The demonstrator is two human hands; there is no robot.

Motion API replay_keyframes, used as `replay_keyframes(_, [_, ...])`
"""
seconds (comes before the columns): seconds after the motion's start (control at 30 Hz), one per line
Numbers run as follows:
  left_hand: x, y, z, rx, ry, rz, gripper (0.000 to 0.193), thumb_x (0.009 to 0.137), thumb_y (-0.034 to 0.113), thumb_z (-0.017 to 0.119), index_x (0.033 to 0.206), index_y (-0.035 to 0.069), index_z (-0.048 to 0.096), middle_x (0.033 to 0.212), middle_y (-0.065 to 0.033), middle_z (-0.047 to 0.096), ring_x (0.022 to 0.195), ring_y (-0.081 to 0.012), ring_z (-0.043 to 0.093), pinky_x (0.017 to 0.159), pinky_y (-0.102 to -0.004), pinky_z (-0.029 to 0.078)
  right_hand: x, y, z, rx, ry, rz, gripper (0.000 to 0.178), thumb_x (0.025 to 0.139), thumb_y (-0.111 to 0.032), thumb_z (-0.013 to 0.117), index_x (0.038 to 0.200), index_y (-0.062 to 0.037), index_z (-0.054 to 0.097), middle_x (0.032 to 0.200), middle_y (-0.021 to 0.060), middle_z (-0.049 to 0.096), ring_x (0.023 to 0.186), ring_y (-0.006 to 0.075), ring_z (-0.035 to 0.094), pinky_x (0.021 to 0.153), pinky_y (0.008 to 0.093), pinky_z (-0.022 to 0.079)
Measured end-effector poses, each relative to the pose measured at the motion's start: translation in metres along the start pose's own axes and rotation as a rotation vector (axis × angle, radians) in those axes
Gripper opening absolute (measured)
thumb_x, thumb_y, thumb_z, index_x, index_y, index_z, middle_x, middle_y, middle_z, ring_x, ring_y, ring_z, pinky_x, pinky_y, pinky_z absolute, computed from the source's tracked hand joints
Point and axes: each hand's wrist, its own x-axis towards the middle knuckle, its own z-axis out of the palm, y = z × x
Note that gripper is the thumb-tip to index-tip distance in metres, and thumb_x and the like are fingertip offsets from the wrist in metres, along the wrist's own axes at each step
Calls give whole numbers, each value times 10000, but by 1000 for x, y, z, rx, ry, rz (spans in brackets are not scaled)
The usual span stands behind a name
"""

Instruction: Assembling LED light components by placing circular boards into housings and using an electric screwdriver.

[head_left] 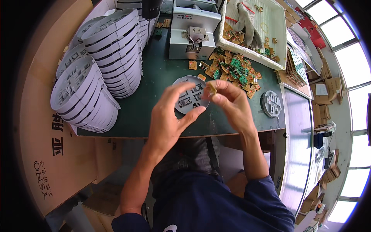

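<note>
A round grey plastic housing [186, 101] with moulded compartments lies near the front of the green table. My left hand [168, 112] is over its left side, thumb and forefinger spread apart across it. Whether those fingertips touch the rim, I cannot tell. Between the thumb and fingers of my right hand [232, 102] is a small brown circuit board [211, 89], pinched above the housing's right edge. Just beyond, a heap of loose small circuit boards [235, 69], green and brown sides showing, spreads over the tabletop.
Tall stacks of grey housings [112, 50] stand at the left beside a cardboard box [42, 154]. A metal machine [193, 38] is at the back. Right of it, a white tray [284, 42] holds boards and a grey glove [243, 21]. Another round housing [271, 103] lies right.
</note>
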Motion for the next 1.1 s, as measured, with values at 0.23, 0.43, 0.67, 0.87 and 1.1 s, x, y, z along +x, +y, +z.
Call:
replay_keyframes(0.23, [-6,-28,21,488,34,49,1055,733,428,926,1509,-51,394,1481,-258,463,1350,-410,478,1132,-497,407,44,-11,12,-891,20,-230,323,886,-88,780,1188,-7,700,1120,110,716,1025,252,686,932,377,547])
replay_keyframes(0.43, [-6,-35,23,477,15,-5,1116,688,402,952,1509,-79,369,1462,-276,474,1359,-427,461,1158,-503,379,61,3,17,-1156,-93,-437,306,848,-75,779,1145,-34,716,1069,150,697,1024,344,657,883,423,538])
replay_keyframes(0.67, [-6,-34,15,420,-4,19,1086,672,359,961,1513,-32,396,1452,-259,504,1378,-420,458,1160,-503,389,60,2,20,-1193,-136,-416,305,842,-74,776,1137,-31,711,1063,146,697,1022,365,648,895,448,533])
replay_keyframes(0.87, [-8,-41,13,458,-6,71,1000,699,414,935,1461,-19,453,1475,-239,499,1395,-412,456,1162,-505,391,40,0,20,-1288,-144,-448,353,844,-45,757,1192,-38,698,1190,157,680,1131,371,628,972,445,521])
replay_keyframes(1.1, [-7,-45,11,576,-27,156,932,757,522,866,1397,-40,486,1458,-240,489,1351,-410,480,1135,-511,414,34,-15,23,-1598,-169,-526,398,860,-33,745,1253,-54,691,1379,159,610,1327,401,538,1101,439,476])
